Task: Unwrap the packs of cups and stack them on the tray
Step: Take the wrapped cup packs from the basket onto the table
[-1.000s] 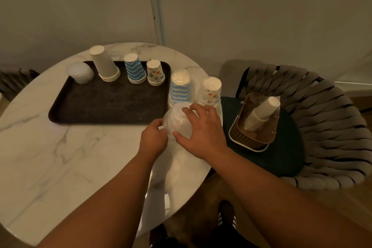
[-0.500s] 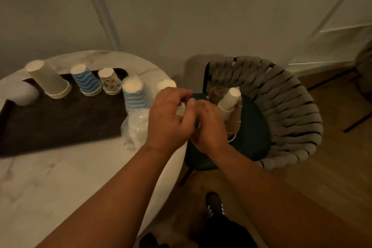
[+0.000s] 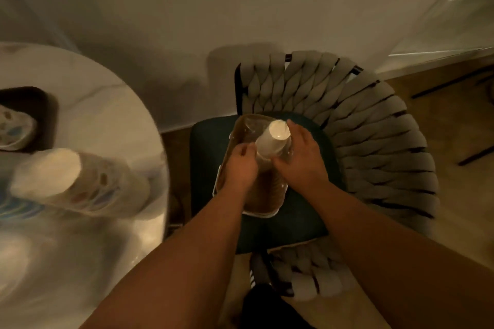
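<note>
Both hands are over the basket that sits on the dark green seat of the woven chair, centre of the frame. A wrapped pack of white paper cups stands tilted in the basket, base end up, clear film around it.

Left hand: at the left side of the pack, fingers curled in against the wrap; whether they actually pinch the film cannot be told from here.

Right hand: on the right side of the pack, fingers mostly straight and spread along it, thumb toward the lower part of the cups. Touching, not clearly closed round it.

Round marble table fills the left of the frame, blurred. On it, lower left: a wrapped pack of patterned cups lying towards the camera, pale base end facing up-left. A blue-striped pack shows just at the left edge beside it.

Dark tray at the far left edge, only a corner in view, with a patterned cup stack on it.

Wooden floor at right, white wall behind the chair
</note>
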Tool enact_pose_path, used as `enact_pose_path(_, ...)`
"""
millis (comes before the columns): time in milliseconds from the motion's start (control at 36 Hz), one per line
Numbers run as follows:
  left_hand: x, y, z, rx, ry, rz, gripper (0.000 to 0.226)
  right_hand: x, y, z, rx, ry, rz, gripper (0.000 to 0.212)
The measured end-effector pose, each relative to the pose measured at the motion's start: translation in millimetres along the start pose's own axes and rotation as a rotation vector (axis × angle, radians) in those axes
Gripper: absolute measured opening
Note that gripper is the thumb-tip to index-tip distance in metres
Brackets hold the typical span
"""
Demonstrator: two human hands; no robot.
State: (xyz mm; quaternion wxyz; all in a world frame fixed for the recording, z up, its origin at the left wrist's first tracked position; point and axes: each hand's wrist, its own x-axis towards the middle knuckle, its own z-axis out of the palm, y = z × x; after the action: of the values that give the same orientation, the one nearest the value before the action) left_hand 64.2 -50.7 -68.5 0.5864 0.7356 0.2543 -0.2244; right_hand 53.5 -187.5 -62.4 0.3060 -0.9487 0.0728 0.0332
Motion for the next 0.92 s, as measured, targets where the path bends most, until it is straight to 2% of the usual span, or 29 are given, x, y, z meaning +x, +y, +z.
enact_pose_path(83,29.5,9.2,13.8,0.004,0.009,0.180,0.041,20.9,12.6,9.9,0.007,0.021,-0.044,0.092)
enact_pose_path(139,50.6,10.3,24.4,-0.068,-0.056,0.197,0.038,29.8,19.1,15.1,0.021,0.035,-0.099,0.089)
enact_pose_path(278,89.3,-11.9,44.9,-0.377,-0.180,-0.061,0.040,46.0,35.1,36.1,0.032,0.010,-0.120,0.061)
enact_pose_path(389,119.6,-49.4,64.2,-0.490,-0.189,-0.236,0.064,51.3,41.8,43.8,0.115,0.052,-0.119,0.049)
enact_pose_path(806,159.5,-47.9,85.5,-0.549,0.010,-0.431,0.051,61.2,51.4,43.6,0.237,0.106,0.004,0.044)
enact_pose_path(917,157.1,-42.8,85.4,-0.592,-0.037,-0.463,0.046,64.2,50.8,40.5,0.231,0.086,0.011,0.043)
